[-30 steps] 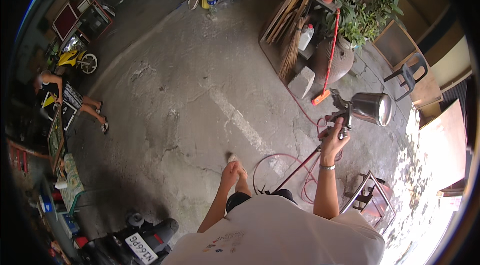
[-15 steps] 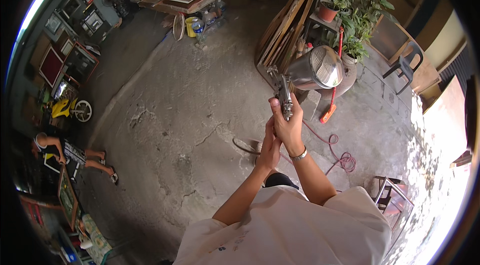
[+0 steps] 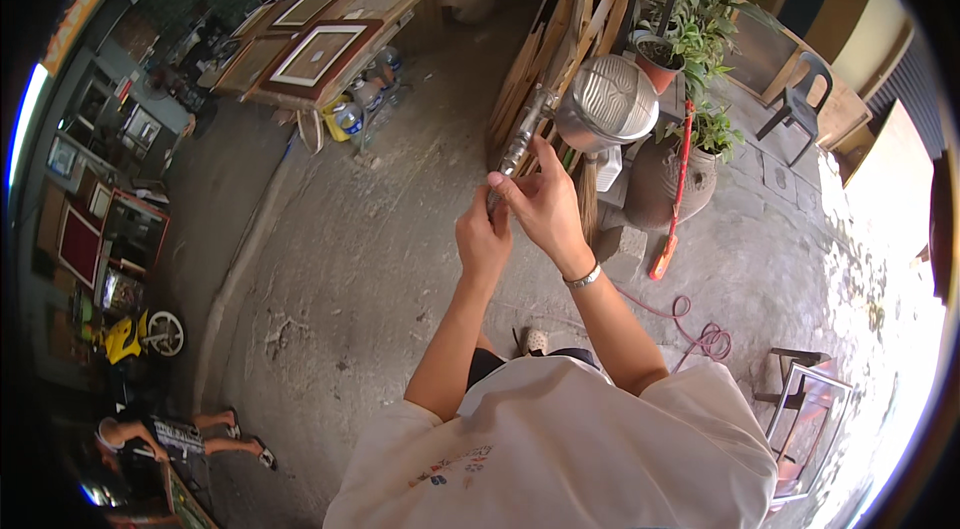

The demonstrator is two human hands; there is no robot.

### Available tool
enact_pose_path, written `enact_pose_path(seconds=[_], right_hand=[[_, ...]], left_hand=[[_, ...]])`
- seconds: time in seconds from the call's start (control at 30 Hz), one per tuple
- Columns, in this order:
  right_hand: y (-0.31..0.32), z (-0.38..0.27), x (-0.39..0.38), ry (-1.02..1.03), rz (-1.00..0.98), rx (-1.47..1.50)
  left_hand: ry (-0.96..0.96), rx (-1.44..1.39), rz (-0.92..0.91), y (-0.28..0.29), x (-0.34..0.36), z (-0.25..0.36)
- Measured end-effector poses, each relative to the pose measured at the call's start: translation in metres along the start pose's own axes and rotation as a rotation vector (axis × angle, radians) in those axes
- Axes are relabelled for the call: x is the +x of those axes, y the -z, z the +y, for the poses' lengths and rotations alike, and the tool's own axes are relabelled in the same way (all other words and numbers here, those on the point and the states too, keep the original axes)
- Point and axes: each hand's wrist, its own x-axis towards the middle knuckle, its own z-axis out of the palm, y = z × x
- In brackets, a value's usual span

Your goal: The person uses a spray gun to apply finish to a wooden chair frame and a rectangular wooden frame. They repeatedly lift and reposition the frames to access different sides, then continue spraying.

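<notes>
Both of my hands hold a silver spray gun (image 3: 524, 137) in front of me, its metal cup (image 3: 606, 107) out to the right with a ridged, shiny round face toward me. My left hand (image 3: 484, 241) is closed low on the gun, around what looks like its handle; the fingers partly hide it. The right hand (image 3: 548, 211), with a metal band (image 3: 582, 276) at the wrist, has its thumb and fingers closed at the gun's rear end, close to the left fingertips. What lies between the fingers is partly hidden.
Wooden strips (image 3: 560, 39) lean beyond the gun. A big clay jar (image 3: 668, 184), a red-handled brush (image 3: 664, 257) and a concrete block (image 3: 622, 251) stand at right. A hose (image 3: 690, 329) coils on the floor. Framed pieces lie on a table (image 3: 395, 9); a person (image 3: 185, 436) is far left.
The view has turned and the gun sits higher and further left, tilted with the cup's round face toward me. My right hand has shifted to the gun's rear end; both hands still hold it.
</notes>
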Motion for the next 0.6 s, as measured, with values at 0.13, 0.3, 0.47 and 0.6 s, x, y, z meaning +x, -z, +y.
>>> enact_pose_path(seconds=[0.13, 0.3, 0.47, 0.6], right_hand=[[0.006, 0.054, 0.056, -0.066, -0.066, -0.08], [0.017, 0.13, 0.078, -0.332, -0.103, -0.305], [0.001, 0.209, 0.048, -0.723, 0.078, -0.372], [-0.035, 0.221, 0.028, -0.998, 0.211, -0.213]], left_hand=[[-0.044, -0.014, -0.034, -0.025, 0.104, -0.054], [-0.134, 0.022, -0.11, -0.071, 0.244, -0.137], [-0.188, -0.015, -0.194, -0.126, 0.387, -0.204], [-0.349, -0.027, -0.167, -0.171, 0.499, -0.239]])
